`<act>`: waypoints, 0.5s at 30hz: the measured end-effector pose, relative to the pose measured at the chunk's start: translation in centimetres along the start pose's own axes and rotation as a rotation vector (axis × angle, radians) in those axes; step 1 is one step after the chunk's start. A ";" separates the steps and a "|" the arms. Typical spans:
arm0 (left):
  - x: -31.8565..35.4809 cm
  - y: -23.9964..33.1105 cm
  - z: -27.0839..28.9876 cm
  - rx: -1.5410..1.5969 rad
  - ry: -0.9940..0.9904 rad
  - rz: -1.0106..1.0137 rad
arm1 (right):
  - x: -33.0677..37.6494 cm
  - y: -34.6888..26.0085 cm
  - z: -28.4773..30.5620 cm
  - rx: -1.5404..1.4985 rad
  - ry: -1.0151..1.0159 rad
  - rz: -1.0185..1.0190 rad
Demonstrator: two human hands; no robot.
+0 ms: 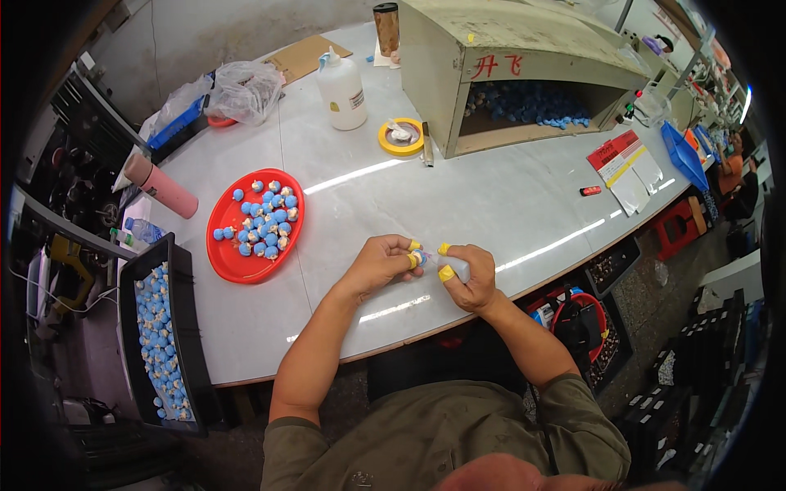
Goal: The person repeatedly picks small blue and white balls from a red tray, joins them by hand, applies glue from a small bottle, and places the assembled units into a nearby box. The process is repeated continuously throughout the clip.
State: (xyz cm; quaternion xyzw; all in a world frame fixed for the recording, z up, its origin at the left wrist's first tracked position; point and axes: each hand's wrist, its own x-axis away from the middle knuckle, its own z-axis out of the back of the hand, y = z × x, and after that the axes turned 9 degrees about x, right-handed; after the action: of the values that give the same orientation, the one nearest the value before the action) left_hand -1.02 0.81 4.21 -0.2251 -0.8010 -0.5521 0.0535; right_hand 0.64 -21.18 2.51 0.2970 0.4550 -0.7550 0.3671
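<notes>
My left hand (378, 263) pinches a small blue ball (420, 258) over the table (360, 214), to the right of the red plate (233, 267). My right hand (476, 282) grips a pale bottle (458, 267) just beside it.

Even, cool light brightens the pale bench (508, 204), where long white streaks of glare cross the centre and the right. A lit tube (747, 106) glows at upper right. Shadow fills the open box (557, 41) at upper centre; the lower corners are dim. Fisheye distortion bends edges toward a black rim. Fine detail between the left hand (378, 266) and right hand (476, 277) is too small to read.
</notes>
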 end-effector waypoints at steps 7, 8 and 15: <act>0.3 0.4 -0.3 -0.033 0.023 0.011 | -0.2 -0.1 -0.4 -0.003 -0.036 -0.024; 0.4 0.5 -0.3 -0.033 0.022 0.011 | -0.2 -0.1 -0.4 0.000 -0.036 -0.032; 0.2 0.2 -0.3 -0.027 0.027 0.010 | 0.0 0.1 -0.7 0.046 -0.030 -0.025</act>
State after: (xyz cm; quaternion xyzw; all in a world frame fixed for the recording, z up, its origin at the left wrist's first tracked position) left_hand -1.16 0.69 4.56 -0.2223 -0.7914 -0.5658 0.0639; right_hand 0.78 -20.58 2.15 0.2883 0.4358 -0.7740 0.3577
